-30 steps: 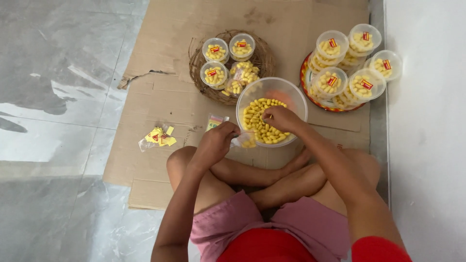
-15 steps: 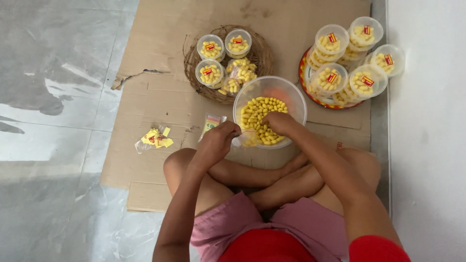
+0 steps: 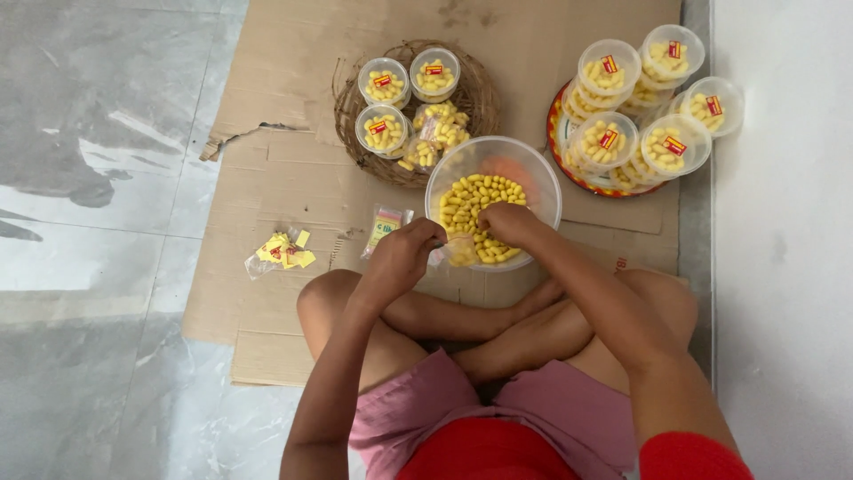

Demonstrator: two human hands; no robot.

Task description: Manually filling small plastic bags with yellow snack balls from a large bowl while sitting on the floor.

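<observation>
Right ahead of my crossed legs sits the clear bowl of small yellow pieces, and my right hand is inside it, fingers curled over the heap; whether they grip any I cannot tell. My left hand stays outside the near-left rim, pinching a small clear bag against it.

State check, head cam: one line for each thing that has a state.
Big bowl: open, partly full of yellow pieces.
Small bag: held at the bowl's rim.
Left hand: gripping the small bag.
Right hand: inside the bowl.
Tubs on tray: lidded, stacked.
Tubs in basket: lidded.
</observation>
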